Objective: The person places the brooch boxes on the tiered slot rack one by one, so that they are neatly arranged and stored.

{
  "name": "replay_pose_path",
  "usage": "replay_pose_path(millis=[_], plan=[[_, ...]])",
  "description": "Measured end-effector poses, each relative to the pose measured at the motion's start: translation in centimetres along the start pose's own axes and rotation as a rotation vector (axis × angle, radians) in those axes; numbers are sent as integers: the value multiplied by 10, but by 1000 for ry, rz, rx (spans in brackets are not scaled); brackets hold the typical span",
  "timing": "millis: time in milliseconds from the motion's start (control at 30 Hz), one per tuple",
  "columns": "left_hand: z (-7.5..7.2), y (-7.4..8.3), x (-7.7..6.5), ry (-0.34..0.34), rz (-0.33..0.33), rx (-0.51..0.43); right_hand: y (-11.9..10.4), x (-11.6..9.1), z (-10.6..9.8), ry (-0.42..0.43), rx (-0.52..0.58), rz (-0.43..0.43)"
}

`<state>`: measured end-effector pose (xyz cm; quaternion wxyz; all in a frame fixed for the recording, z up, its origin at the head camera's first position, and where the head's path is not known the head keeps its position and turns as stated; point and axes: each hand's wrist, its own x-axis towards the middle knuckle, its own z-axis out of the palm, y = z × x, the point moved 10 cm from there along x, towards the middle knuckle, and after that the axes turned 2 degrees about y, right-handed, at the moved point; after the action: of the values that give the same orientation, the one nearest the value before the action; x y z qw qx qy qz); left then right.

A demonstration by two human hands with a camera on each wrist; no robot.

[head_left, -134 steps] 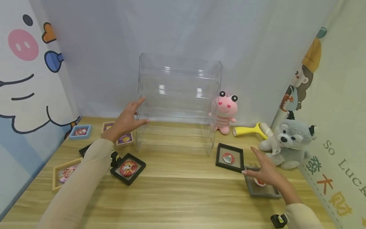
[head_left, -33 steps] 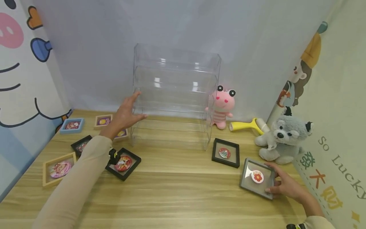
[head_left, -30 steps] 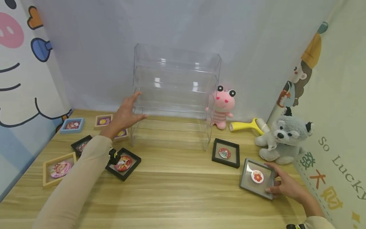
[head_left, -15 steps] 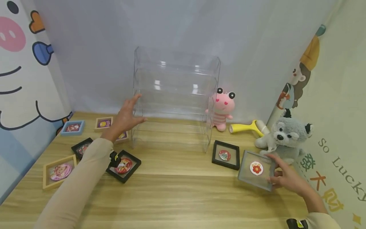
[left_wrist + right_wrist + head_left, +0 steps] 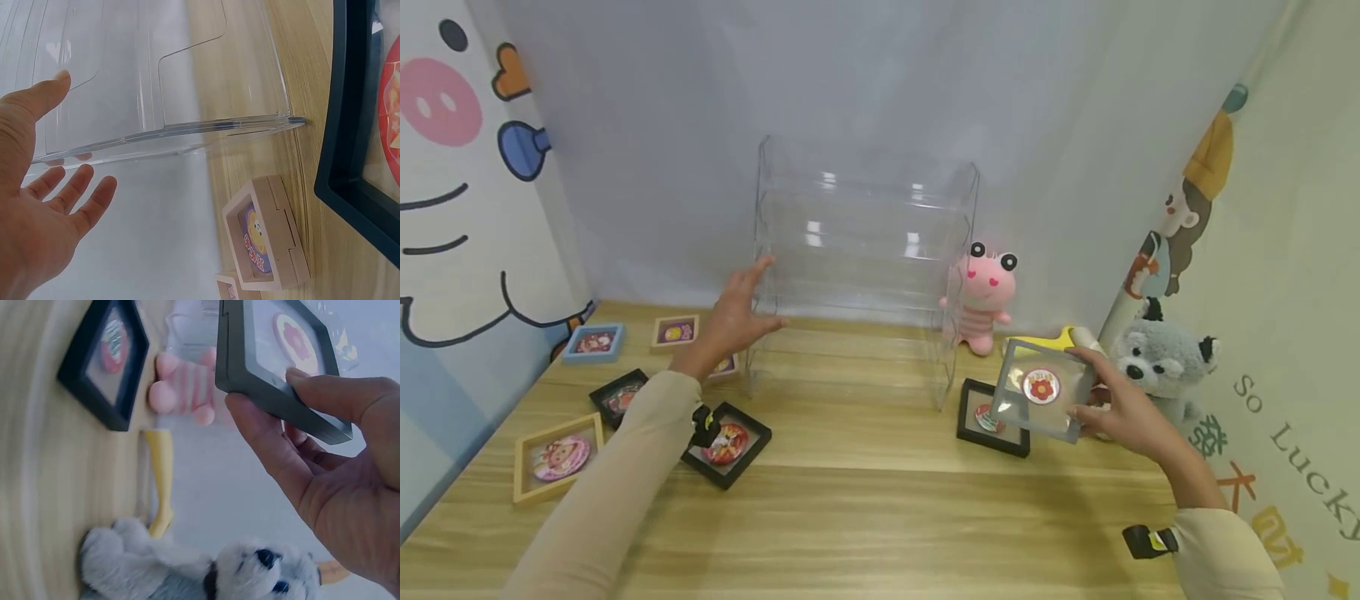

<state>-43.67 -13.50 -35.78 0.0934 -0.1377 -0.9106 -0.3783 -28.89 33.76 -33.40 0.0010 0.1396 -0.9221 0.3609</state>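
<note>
My right hand pinches a grey square display frame at its right edge, thumb on the front face. Inside the clear pane sits a round badge with a red flower. The frame is raised and tilted, overlapping a black frame with a tree badge in the head view. At the left side panel of a clear acrylic tiered rack, my left hand spreads its thumb and fingers around the panel's edge. The left wrist view shows those fingers extended, holding nothing.
Left on the table lie a black frame with a red badge, a wooden frame, another black frame, a blue frame and small beige frames. A pink plush, yellow-handled roller and grey plush dog stand right.
My right hand took hold of the grey frame by its right edge, lifted it off the table and moved it left and toward the rack. My left hand stays at the rack's side.
</note>
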Motion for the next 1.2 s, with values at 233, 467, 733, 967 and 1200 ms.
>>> replay_pose_path(millis=[233,467,733,967,1200], plan=[[3,-5,-3,0,4,-2,-34,35,-8,63,-49,-96],[5,-5,-3,12,-2,-16,-67,72,-15,138,-109,-163],[5,-5,-3,22,3,-29,-109,111,-16,188,-114,-249],[3,-4,-3,41,14,-42,-145,144,-13,229,-105,-321],[2,-3,-4,42,11,-42,-173,174,-8,248,-83,-319]])
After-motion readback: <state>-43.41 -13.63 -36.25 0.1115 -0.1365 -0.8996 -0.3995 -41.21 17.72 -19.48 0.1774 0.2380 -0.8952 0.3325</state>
